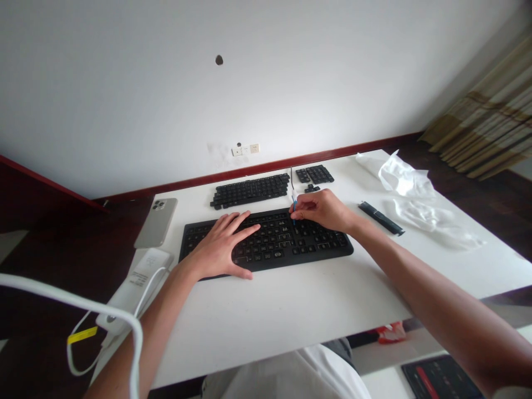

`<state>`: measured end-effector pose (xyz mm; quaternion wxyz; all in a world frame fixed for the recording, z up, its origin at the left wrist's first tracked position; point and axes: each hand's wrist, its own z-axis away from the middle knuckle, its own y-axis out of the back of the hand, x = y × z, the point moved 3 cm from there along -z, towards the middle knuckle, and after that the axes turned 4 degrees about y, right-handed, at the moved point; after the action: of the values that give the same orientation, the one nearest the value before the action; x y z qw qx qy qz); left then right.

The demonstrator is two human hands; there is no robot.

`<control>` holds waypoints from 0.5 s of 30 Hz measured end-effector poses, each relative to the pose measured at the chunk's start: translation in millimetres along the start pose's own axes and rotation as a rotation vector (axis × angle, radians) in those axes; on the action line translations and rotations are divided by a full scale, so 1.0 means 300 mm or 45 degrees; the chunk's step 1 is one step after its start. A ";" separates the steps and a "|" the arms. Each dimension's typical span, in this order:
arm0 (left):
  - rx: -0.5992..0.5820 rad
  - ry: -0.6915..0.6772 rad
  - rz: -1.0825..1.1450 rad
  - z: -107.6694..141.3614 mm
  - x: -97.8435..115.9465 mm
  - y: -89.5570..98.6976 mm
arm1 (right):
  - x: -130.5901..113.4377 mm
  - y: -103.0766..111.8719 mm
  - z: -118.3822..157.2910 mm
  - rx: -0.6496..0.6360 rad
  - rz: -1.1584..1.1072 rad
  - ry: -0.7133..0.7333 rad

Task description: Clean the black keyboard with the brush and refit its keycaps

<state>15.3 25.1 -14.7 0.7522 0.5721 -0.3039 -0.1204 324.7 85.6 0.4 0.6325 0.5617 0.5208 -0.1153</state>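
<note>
A black keyboard base [307, 256] lies on the white table, with rows of square key positions showing. My left hand [222, 246] rests spread on its left part, thumb near the front edge. Above its right part, my right hand [320, 209] pinches a thin blue tool [295, 205], whose tip reaches down to the keyboard. Behind the base sits a large group of loose black keycaps [249, 190]. A smaller keycap group [319, 174] lies to its right, with a few more caps [311, 188] just in front of it.
On the table's left stand a phone [157, 221] and a white power strip [135, 288] with a white cable [75, 299]. To the right are a black strip-shaped part [381, 218] and crumpled clear plastic bags [405, 177]. A wall with sockets [245, 150] rises behind.
</note>
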 end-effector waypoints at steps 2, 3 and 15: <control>-0.002 0.002 0.000 0.000 0.000 0.000 | -0.001 -0.002 0.000 0.025 0.018 -0.010; -0.005 0.004 0.000 0.000 0.000 0.000 | -0.002 -0.003 0.000 0.041 0.023 -0.016; 0.005 0.000 0.020 0.001 0.006 0.009 | 0.003 -0.006 0.001 0.215 0.102 -0.037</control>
<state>16.2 24.8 -11.7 0.7520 0.5713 -0.3085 -0.1138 323.9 85.2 -1.3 0.5945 0.6317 0.4770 -0.1414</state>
